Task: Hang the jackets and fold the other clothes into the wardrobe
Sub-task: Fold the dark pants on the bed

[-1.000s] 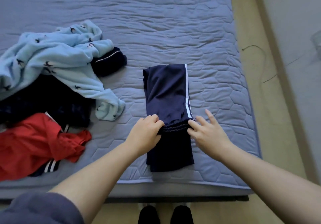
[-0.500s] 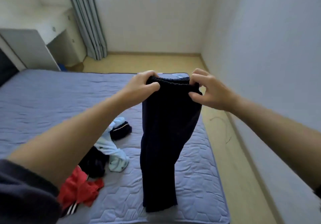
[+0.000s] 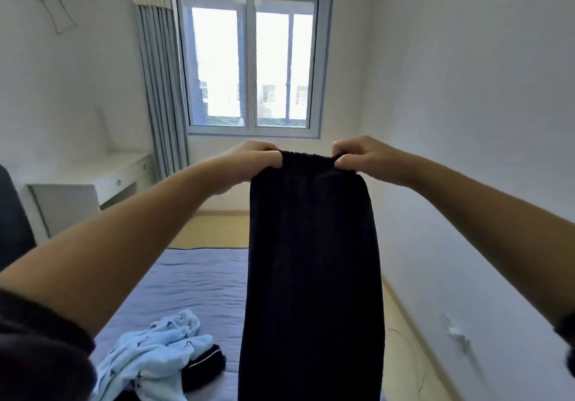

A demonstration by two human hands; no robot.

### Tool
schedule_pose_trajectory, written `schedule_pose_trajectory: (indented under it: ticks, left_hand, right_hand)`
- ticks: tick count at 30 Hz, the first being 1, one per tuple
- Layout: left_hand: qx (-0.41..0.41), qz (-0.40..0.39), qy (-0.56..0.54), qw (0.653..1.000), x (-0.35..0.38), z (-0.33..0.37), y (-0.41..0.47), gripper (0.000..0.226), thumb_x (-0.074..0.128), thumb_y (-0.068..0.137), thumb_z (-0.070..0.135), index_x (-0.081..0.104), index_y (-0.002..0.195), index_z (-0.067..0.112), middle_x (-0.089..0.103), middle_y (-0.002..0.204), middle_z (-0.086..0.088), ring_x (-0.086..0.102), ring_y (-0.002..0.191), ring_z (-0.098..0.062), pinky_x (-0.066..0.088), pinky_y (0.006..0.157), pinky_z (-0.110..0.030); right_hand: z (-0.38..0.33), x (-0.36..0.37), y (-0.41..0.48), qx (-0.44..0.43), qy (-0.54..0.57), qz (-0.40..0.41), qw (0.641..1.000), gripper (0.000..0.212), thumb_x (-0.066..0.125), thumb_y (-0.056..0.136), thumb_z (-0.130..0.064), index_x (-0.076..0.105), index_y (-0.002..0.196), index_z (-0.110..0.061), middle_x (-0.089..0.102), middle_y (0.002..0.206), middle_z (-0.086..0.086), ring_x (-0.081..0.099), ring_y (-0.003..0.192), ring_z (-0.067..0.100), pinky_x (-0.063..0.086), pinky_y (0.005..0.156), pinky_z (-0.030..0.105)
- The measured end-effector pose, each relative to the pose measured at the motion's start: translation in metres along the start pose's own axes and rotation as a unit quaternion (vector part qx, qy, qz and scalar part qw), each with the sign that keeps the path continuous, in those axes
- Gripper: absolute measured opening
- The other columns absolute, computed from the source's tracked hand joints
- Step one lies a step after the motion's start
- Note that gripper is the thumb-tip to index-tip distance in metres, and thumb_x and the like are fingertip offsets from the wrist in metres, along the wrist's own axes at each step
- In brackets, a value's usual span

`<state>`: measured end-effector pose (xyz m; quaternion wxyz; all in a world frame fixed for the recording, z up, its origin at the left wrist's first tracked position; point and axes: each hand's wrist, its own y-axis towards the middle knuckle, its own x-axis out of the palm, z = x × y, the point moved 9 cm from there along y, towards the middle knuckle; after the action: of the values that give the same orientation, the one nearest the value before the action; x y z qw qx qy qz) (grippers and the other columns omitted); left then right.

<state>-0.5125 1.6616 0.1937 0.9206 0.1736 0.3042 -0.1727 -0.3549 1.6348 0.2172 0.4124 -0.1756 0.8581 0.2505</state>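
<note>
Dark navy trousers [image 3: 312,276] hang straight down in front of me, held up by the elastic waistband. My left hand [image 3: 253,159] grips the waistband's left end and my right hand [image 3: 362,157] pinches its right end, both at chest height with arms stretched out. The trouser legs run out of the frame's bottom edge. Below on the blue-grey bed [image 3: 199,279] lies a light blue patterned garment [image 3: 149,357] with a dark garment [image 3: 203,369] beside it. No wardrobe is in view.
A window [image 3: 253,64] with a grey curtain [image 3: 161,89] faces me. A white desk [image 3: 102,176] stands at the left wall. Wooden floor [image 3: 404,338] runs between the bed and the right wall, with a thin cable on it.
The trousers went from lying folded on the bed to hanging in the air. Both hands lifted the waistband higher and spread it, and my view tilted up toward the window.
</note>
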Motion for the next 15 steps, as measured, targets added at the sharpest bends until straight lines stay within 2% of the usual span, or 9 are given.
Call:
schedule_pose_trajectory:
  ticks: [3,5,6,8,9,11,15]
  left_hand:
    - [-0.041,-0.006,0.131,0.991,0.013,-0.039,0.040,0.020,0.052,0.090,0.017,0.060,0.104,0.007,0.056,0.091,-0.006,0.050,0.079,-0.018,0.040,0.069,-0.029]
    - [-0.042,0.016,0.201,0.979,0.017,-0.055,0.067,0.026,0.053,0.089,0.015,0.058,0.113,0.009,0.059,0.105,-0.008,0.054,0.089,-0.021,0.046,0.075,-0.029]
    - [-0.038,0.037,0.224,0.973,0.015,-0.059,0.081,0.026,0.053,0.088,0.012,0.057,0.114,0.009,0.059,0.108,-0.010,0.054,0.090,-0.022,0.046,0.075,-0.030]
    - [-0.022,0.093,0.252,0.963,0.006,-0.056,0.099,0.026,0.051,0.088,0.008,0.057,0.114,0.009,0.060,0.110,-0.012,0.051,0.086,-0.021,0.042,0.071,-0.030]
    - [-0.012,0.123,0.258,0.958,-0.001,-0.052,0.106,0.026,0.051,0.089,0.006,0.057,0.114,0.008,0.060,0.109,-0.011,0.049,0.085,-0.021,0.039,0.070,-0.030]
    - [0.006,0.166,0.267,0.949,-0.012,-0.044,0.116,0.024,0.051,0.090,0.007,0.057,0.113,0.010,0.060,0.107,-0.010,0.050,0.084,-0.022,0.040,0.069,-0.031]
    - [0.034,0.209,0.270,0.939,-0.022,-0.035,0.121,0.022,0.054,0.092,0.010,0.058,0.113,0.016,0.064,0.105,-0.008,0.058,0.090,-0.028,0.050,0.075,-0.039]
  right_hand:
    - [0.052,0.019,0.030,0.023,-0.158,-0.001,0.987,0.018,0.057,0.086,-0.013,0.052,0.073,-0.002,0.045,0.070,0.001,0.038,0.060,0.009,0.033,0.062,0.028]
    - [0.078,0.031,0.051,0.014,-0.278,0.002,0.961,0.017,0.056,0.088,-0.022,0.057,0.080,-0.007,0.052,0.084,0.002,0.052,0.074,0.015,0.041,0.071,0.032]
    - [0.087,0.033,0.062,0.012,-0.344,0.015,0.939,0.017,0.054,0.090,-0.027,0.060,0.086,-0.012,0.054,0.093,0.002,0.056,0.086,0.020,0.043,0.080,0.034]
    - [0.093,0.025,0.079,0.020,-0.480,0.059,0.875,0.024,0.049,0.094,-0.035,0.063,0.104,-0.017,0.057,0.111,0.000,0.054,0.110,0.024,0.033,0.103,0.043]
    - [0.095,0.020,0.087,0.025,-0.521,0.081,0.850,0.027,0.048,0.095,-0.036,0.063,0.110,-0.018,0.057,0.118,0.000,0.052,0.116,0.024,0.026,0.109,0.049]
    - [0.093,0.008,0.098,0.028,-0.570,0.113,0.813,0.029,0.046,0.096,-0.036,0.062,0.114,-0.020,0.057,0.123,0.000,0.049,0.120,0.024,0.016,0.112,0.057]
    - [0.084,-0.008,0.098,0.034,-0.619,0.137,0.772,0.026,0.046,0.096,-0.031,0.065,0.111,-0.022,0.059,0.120,0.000,0.047,0.120,0.026,0.014,0.112,0.060]
